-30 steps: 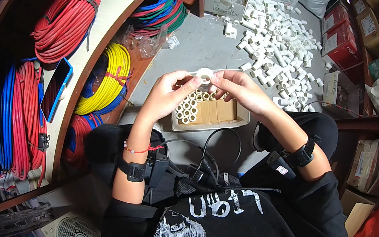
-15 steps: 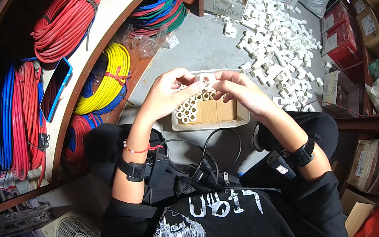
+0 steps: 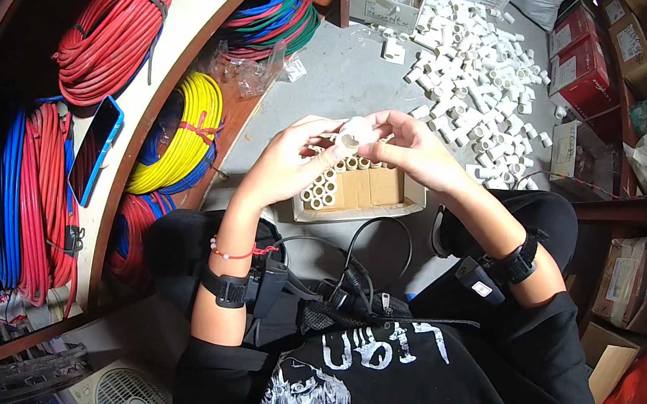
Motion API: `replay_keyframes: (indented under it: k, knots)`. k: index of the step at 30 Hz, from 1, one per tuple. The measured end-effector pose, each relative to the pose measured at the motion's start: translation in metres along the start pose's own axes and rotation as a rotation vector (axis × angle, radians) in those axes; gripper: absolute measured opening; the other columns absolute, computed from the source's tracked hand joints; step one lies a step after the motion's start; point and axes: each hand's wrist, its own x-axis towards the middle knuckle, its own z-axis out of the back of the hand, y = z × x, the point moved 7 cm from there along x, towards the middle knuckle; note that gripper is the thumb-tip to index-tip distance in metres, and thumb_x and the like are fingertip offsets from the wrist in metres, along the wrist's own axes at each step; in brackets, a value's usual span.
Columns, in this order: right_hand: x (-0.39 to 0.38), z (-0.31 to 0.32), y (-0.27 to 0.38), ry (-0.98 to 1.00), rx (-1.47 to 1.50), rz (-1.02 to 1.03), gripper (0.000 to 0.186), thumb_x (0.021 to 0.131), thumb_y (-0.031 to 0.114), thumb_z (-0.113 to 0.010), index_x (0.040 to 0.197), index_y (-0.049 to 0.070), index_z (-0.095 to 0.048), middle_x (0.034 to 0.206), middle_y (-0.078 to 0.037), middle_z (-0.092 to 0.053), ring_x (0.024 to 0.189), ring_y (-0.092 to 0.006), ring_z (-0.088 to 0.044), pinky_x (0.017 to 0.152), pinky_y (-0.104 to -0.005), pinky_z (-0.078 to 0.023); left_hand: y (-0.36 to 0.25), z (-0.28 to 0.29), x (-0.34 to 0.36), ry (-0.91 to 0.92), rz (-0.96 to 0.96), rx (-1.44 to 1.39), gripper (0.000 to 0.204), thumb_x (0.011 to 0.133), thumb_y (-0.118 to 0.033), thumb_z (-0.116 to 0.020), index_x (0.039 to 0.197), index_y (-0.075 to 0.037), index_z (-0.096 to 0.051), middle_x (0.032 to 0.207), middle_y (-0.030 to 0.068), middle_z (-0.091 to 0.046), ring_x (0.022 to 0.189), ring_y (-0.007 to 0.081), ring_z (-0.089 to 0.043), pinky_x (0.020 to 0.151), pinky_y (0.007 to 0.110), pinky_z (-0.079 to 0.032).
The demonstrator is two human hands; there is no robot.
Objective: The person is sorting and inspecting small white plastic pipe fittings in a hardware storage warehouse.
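Both my hands meet over a small cardboard box, around a white plastic pipe fitting (image 3: 358,131). My left hand (image 3: 294,157) grips it from the left, thumb on the near side, and one round opening of the fitting faces me. From the right, my right hand (image 3: 415,156) has its thumb and fingers closed at the fitting's other side. Below them, the box (image 3: 385,214) holds several white fittings (image 3: 318,193) standing in rows, open ends up, along its left and far parts. Bare cardboard shows in its near right part. My hands hide some of the far rows.
Loose white fittings (image 3: 485,92) lie heaped on the grey floor beyond the box. On the left, shelves carry red cable (image 3: 114,29), yellow cable (image 3: 184,138) and a phone (image 3: 96,149). Red boxes (image 3: 585,70) stand at the far right. A fan (image 3: 131,400) sits at the lower left.
The fitting has turned between my hands, so its opening now faces more toward me. My right fingers have bent and shifted around it, while my left hand stays nearly in place.
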Motion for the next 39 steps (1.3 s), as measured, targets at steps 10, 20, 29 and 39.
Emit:
replay_keyframes:
  k: [10, 20, 29, 39]
  knots:
    - [-0.0028, 0.0003, 0.0016, 0.013, -0.075, -0.076, 0.03, 0.075, 0.025, -0.051, 0.093, 0.002, -0.049, 0.08, -0.001, -0.052, 0.069, -0.0063, -0.047, 0.063, -0.019, -0.037, 0.0081, -0.0043, 0.0014, 0.033, 0.069, -0.029, 0.029, 0.077, -0.024, -0.053, 0.088, 0.003, -0.053, 0.078, 0.0056, -0.054, 0.071, 0.0094, -0.05, 0.066, 0.023, -0.04]
    - [-0.0021, -0.0036, -0.0041, 0.052, -0.001, -0.066, 0.032, 0.073, 0.03, -0.044, 0.087, 0.004, -0.054, 0.078, -0.001, -0.055, 0.065, -0.0083, -0.049, 0.059, -0.0194, -0.037, 0.0053, 0.0004, 0.0005, 0.003, 0.106, -0.05, 0.026, 0.075, -0.025, -0.057, 0.076, 0.001, -0.053, 0.069, 0.0025, -0.054, 0.063, 0.0057, -0.047, 0.059, 0.02, -0.039]
    - [-0.0019, -0.0056, -0.0013, 0.1, 0.106, -0.008, 0.033, 0.072, 0.016, -0.052, 0.099, 0.0, -0.046, 0.08, -0.004, -0.055, 0.072, -0.0075, -0.05, 0.066, -0.0185, -0.039, 0.0028, 0.0031, 0.0017, -0.026, 0.096, -0.113, 0.022, 0.069, -0.015, -0.063, 0.078, -0.001, -0.05, 0.076, 0.0029, -0.053, 0.069, 0.0058, -0.049, 0.062, 0.019, -0.04]
    - [-0.0011, -0.0018, -0.0004, 0.027, 0.076, -0.032, 0.035, 0.07, 0.022, -0.059, 0.094, 0.0, -0.046, 0.073, -0.002, -0.053, 0.067, -0.0074, -0.049, 0.062, -0.0192, -0.039, 0.0001, 0.0023, 0.0007, 0.003, 0.04, -0.074, 0.027, 0.075, -0.022, -0.057, 0.088, 0.002, -0.052, 0.078, 0.0036, -0.053, 0.072, 0.0078, -0.05, 0.063, 0.02, -0.04]
